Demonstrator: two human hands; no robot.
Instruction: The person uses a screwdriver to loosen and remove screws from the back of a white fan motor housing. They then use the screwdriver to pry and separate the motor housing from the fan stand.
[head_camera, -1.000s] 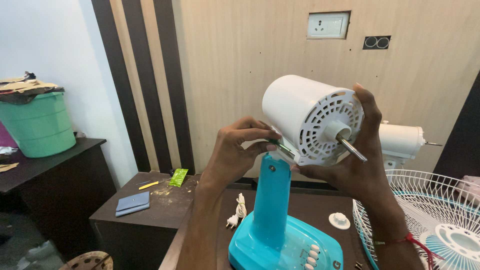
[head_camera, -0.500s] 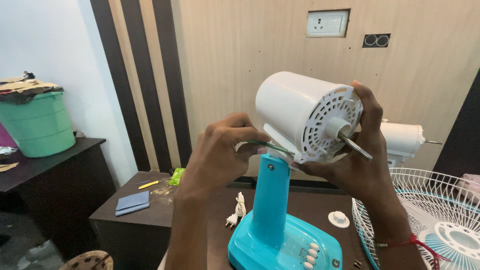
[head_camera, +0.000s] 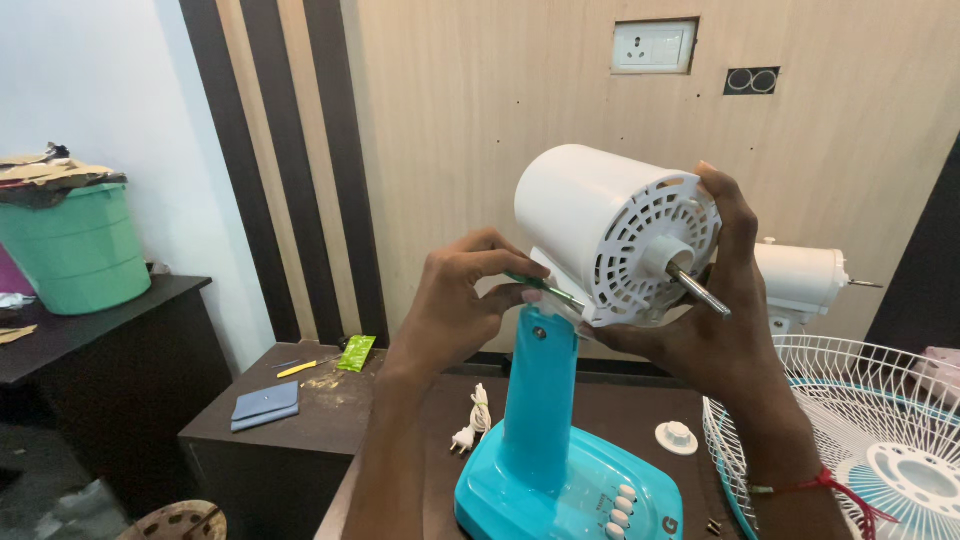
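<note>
A white fan motor housing (head_camera: 590, 215) with a metal shaft (head_camera: 698, 290) sits tilted on top of a turquoise fan stand (head_camera: 540, 400). My right hand (head_camera: 700, 320) cups the housing from below and behind its vented front. My left hand (head_camera: 455, 300) pinches a thin green-handled tool (head_camera: 545, 288), its tip at the joint between the housing and the stand's neck. The stand's base (head_camera: 500, 490) carries a row of white buttons (head_camera: 620, 510).
A white wire fan guard (head_camera: 860, 430) lies at the right, with a second white motor (head_camera: 800, 278) behind it. A white knob (head_camera: 677, 437) and a white plug with cord (head_camera: 472, 425) rest on the brown table. A green bucket (head_camera: 75, 250) stands at the left; a blue wallet (head_camera: 265, 405) lies on a low table.
My left hand has shifted slightly lower and steadied with the green tool at the joint. The motor housing has tilted a little, its shaft pointing further down to the right.
</note>
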